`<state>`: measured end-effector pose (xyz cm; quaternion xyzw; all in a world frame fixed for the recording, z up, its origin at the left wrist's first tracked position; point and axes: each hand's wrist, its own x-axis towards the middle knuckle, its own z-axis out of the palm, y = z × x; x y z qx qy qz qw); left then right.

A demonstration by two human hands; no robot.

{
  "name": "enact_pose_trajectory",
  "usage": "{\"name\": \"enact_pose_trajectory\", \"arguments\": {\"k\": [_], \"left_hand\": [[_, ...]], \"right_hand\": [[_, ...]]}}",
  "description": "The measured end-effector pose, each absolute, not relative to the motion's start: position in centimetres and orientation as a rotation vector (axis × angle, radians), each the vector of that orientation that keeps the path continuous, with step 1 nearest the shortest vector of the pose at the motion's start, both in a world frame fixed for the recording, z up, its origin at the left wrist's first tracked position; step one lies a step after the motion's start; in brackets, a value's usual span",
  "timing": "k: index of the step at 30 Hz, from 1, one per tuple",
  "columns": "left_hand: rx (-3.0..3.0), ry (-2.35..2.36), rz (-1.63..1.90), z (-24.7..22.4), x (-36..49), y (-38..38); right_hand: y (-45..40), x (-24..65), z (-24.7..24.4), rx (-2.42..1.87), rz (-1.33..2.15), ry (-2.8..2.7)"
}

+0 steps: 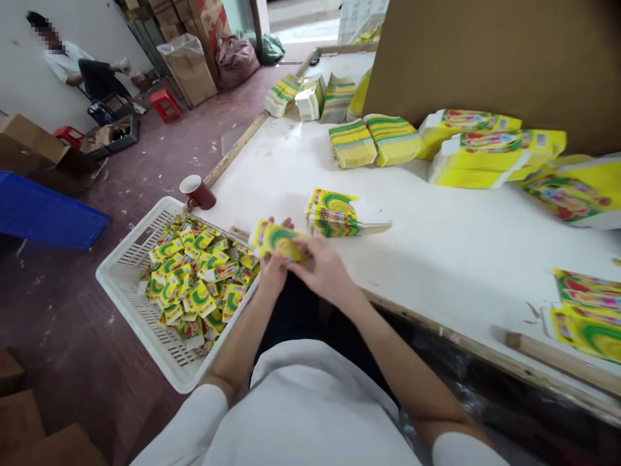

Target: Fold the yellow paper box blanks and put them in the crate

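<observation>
Between my two hands, over the table's front edge, is a yellow and green printed carton [279, 241]. My left hand [274, 268] grips its left and lower side, with some fingers behind it. The fingers of my right hand [320, 264] pinch its right end and are slightly blurred. Just beyond, a stack of flat printed cartons [334, 212] lies on the white table [276, 171]. To the left of my left hand, a white plastic basket [129, 310] holds many small yellow cartons [201, 298].
A maroon mug [198, 193] stands at the table's left corner. Bundles of flat cartons [353, 144] and larger yellow stacks [495, 155] line the back, before a big cardboard sheet [485, 58]. More cartons [589, 317] lie right. A seated person [80, 65] is far left.
</observation>
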<state>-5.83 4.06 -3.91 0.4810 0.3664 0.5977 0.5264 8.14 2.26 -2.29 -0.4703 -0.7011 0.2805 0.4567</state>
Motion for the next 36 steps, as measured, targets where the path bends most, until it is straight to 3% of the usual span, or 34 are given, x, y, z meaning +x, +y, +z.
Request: {"name": "enact_pose_trajectory", "arguments": {"k": [7,13,18,25,31,36], "left_hand": [[0.772,0.876,1.579,-2.7,-3.8,3.2],[0.829,0.998,1.600,-3.7,-4.7,2.9],[1.044,0.993,1.436,-4.0,-4.4,2.1],[0.860,1.147,1.621,-5.0,-5.2,2.1],[1.377,0.996,1.310,-1.5,-9.8,2.0],[1.943,1.088,0.618,0.6,-9.8,1.2]], "right_hand": [[-1.7,4.5,-3.7,-0.922,1.243,-1.245],[-0.7,5.1,-4.1,-0.969,1.292,-1.313],[0.3,7.9,-3.9,-1.077,1.136,-1.316],[-0.2,8.8,-3.1,-1.162,1.014,-1.407],[0.0,12.0,-2.7,-1.256,0.398,-1.755],[-1.2,11.6,-1.5,-0.995,0.058,-2.025]]}}
